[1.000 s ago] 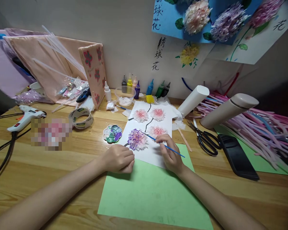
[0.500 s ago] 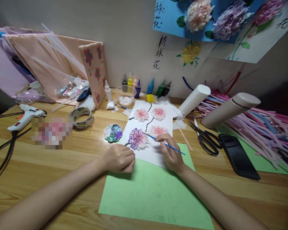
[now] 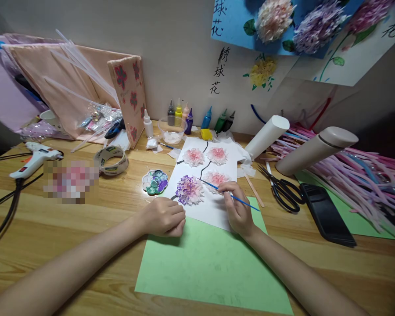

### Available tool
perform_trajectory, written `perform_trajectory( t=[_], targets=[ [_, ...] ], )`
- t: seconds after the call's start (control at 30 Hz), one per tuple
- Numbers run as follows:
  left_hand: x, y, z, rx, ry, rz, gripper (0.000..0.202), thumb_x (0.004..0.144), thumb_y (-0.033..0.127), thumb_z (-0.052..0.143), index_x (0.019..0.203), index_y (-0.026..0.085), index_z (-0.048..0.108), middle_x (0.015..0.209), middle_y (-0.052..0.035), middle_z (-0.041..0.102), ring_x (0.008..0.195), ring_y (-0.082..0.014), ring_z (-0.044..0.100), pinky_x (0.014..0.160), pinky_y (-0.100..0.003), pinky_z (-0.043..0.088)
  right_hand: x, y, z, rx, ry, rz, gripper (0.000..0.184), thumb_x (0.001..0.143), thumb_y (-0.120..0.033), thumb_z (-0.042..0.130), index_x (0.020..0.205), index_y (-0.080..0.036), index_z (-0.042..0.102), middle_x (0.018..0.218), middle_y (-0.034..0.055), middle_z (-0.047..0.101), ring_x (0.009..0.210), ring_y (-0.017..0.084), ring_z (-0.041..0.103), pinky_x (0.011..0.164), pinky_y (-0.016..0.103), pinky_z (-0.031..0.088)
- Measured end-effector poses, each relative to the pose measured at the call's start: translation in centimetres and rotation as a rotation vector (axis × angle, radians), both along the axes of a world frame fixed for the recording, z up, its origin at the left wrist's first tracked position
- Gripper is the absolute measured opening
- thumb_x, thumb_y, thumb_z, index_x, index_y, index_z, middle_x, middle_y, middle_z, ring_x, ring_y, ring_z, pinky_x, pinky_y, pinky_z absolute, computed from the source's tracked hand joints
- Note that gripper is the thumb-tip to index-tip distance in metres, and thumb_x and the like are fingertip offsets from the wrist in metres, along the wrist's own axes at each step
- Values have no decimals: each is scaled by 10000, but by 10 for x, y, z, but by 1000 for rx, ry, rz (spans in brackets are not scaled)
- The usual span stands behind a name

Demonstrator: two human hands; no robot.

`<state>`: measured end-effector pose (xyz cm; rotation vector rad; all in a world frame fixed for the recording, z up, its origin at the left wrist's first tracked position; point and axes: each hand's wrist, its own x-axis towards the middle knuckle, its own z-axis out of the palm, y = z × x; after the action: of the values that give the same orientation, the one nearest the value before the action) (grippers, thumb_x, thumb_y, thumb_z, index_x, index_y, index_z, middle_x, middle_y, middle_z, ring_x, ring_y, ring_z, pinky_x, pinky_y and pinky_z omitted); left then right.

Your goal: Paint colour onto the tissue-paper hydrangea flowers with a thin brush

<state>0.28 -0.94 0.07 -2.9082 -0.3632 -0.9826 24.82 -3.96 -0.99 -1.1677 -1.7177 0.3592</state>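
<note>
My right hand (image 3: 237,210) pinches a thin blue paintbrush (image 3: 228,195), its tip just right of a purple-tinted tissue flower (image 3: 188,190) on a white sheet (image 3: 210,210). Three pink tissue flowers (image 3: 216,155) sit farther up the sheet with black stems. My left hand (image 3: 163,217) rests as a loose fist on the sheet's near left corner, beside the purple flower. A flower-shaped paint palette (image 3: 155,182) lies left of the sheet. Green paper (image 3: 210,267) lies under the sheet.
Paint bottles (image 3: 188,118) and a clear bowl (image 3: 172,130) stand at the wall. Tape roll (image 3: 111,160) and glue gun (image 3: 36,158) lie at left. Scissors (image 3: 281,189), a black phone (image 3: 327,215), two cylinders (image 3: 312,150) and a pile of pink straws (image 3: 365,175) fill the right.
My right hand has shifted slightly right and up, drawing the brush tip off the purple flower's edge. My left hand has stayed put.
</note>
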Motion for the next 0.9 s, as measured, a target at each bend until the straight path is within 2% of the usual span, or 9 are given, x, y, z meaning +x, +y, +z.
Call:
perform_trajectory(
  t=[0.43,0.9],
  targets=[
    [-1,0,-2,-4,-4,-2,206,814,142,426,636,181,519,556,9,604,471,-123,546,430,-232,391,0,-1,0,-34,-43,39,204,967,-242,385,996,-240,587,926,58,643,877,214,602,760,363,484],
    [-1,-1,-3,23,-2,-2,197,795,137,416,626,196,499,539,13,563,461,-132,497,392,-281,354,-2,2,-1,-13,-87,2,190,980,-235,385,1020,-241,571,941,58,624,919,211,601,792,354,486]
  ],
)
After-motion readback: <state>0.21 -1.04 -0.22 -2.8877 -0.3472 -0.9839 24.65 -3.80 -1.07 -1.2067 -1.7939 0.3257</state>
